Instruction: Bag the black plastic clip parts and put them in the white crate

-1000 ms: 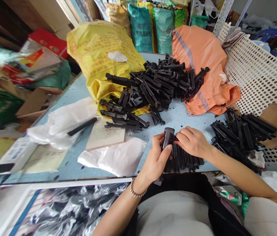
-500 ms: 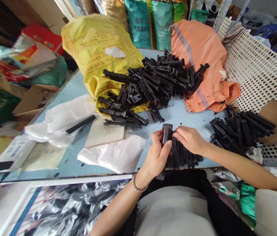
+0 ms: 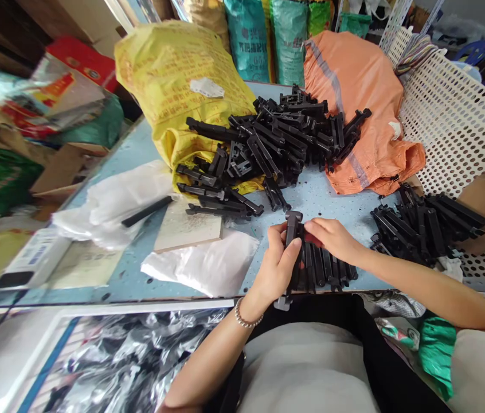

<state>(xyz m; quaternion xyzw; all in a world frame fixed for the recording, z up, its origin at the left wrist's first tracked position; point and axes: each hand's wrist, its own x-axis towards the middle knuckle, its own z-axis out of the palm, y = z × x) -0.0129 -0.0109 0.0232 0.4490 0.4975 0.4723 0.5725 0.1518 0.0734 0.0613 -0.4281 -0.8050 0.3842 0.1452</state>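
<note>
My left hand (image 3: 277, 265) is wrapped round a long black plastic part (image 3: 293, 229), held near upright at the table's front edge; its lower end shows below the hand. Against the upper right side of that part, my right hand (image 3: 331, 236) has its fingers pinched together; what they hold, if anything, is hidden. Just under the right hand lies a row of similar black parts (image 3: 322, 269), side by side on the blue table (image 3: 311, 201). Farther back, a big heap of black plastic parts (image 3: 277, 135) spills from a yellow sack (image 3: 182, 74).
An orange sack (image 3: 363, 86) touches the heap's right side. More black parts (image 3: 423, 226) lie before a white perforated basket (image 3: 461, 126). Left of my hands are a white plastic bag (image 3: 203, 264) and a pale flat board (image 3: 188, 226). Silvery bagged items (image 3: 139, 361) lie below the table edge.
The held black part has tilted slightly, and more of its lower end shows below my left hand. The right hand stays at its side. The whole view has shifted a little.
</note>
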